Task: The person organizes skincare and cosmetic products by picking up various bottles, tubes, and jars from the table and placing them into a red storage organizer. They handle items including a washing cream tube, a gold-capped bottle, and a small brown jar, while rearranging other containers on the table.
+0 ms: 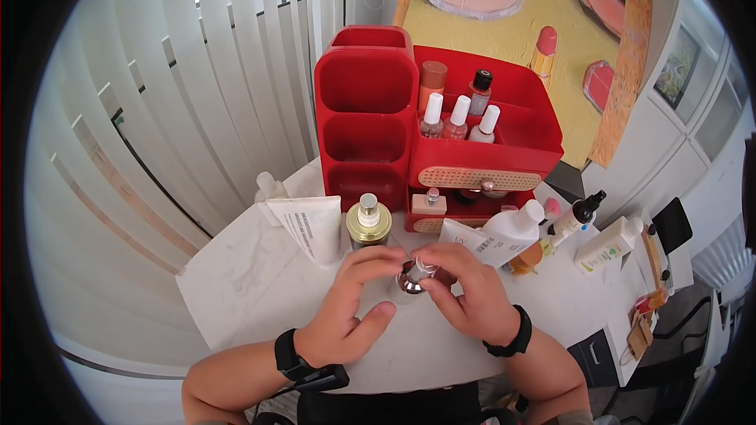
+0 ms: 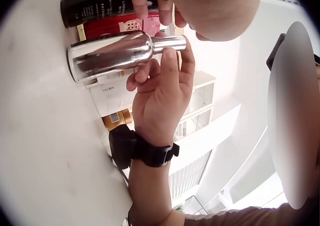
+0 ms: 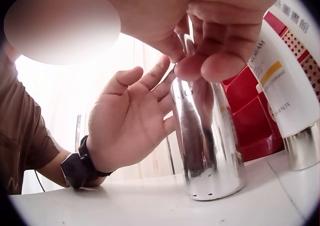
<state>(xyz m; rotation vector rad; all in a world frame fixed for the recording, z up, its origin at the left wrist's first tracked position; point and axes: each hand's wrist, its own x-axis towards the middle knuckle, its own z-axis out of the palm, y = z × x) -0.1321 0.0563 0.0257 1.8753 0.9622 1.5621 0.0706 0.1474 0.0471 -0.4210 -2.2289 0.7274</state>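
A shiny silver bottle stands upright on the white marbled table. My right hand pinches the narrow silver cap at its top between thumb and fingers. On the other side, my left hand is held with relaxed, spread fingers, its palm facing the bottle; in the right wrist view that palm is bare. Behind the left fingertips is a dark bottle with a gold collar and clear cap. To its left stands a white tube.
A red organizer at the back holds several white-capped nail polish bottles. Right of the hands stand a white cream tube, a white bottle, a black pump bottle and a green-labelled bottle. White blinds border the left.
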